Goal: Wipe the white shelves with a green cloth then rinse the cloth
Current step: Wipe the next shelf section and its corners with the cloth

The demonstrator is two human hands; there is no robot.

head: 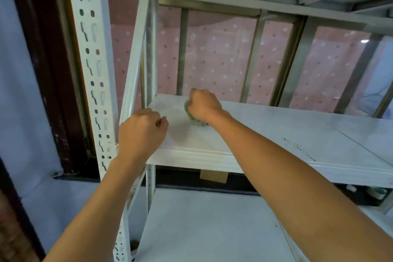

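- The green cloth point(190, 112) lies bunched on the middle white shelf point(265, 125), near its back left corner.
- The right hand point(205, 105) is clamped over it, pressing down.
- The left hand point(141, 132), fingers curled together, braces the frame's front post point(93, 66).
- Best wiped in overlapping strokes toward the dark specks near the front edge.
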